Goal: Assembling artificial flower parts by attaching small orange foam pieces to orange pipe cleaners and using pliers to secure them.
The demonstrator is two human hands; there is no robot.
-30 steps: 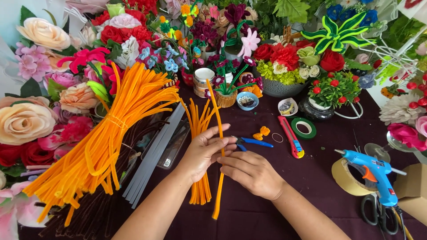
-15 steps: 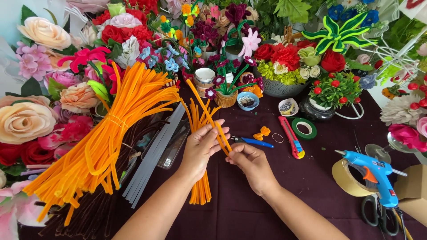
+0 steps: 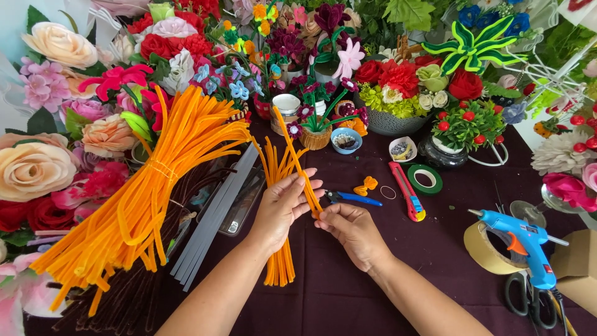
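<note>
My left hand (image 3: 281,208) and my right hand (image 3: 352,231) both grip one orange pipe cleaner (image 3: 297,155) that slants up and away to the left. The right fingers pinch its lower end, and the left fingers close around it just above. Under the left hand lies a small pile of orange pipe cleaners (image 3: 278,264) on the dark purple tablecloth (image 3: 348,298). A big tied bundle of orange pipe cleaners (image 3: 146,199) lies to the left.
Artificial flowers crowd the left side and the back. Grey sticks (image 3: 214,218) lie beside the bundle. Blue pliers (image 3: 351,198), a red-yellow cutter (image 3: 407,191), green tape (image 3: 425,179), a blue glue gun (image 3: 521,239), a tape roll (image 3: 485,249) and scissors (image 3: 528,298) lie to the right.
The pipe cleaner swung from nearly upright to slanting left. My right hand moved up beside the left and took its lower end.
</note>
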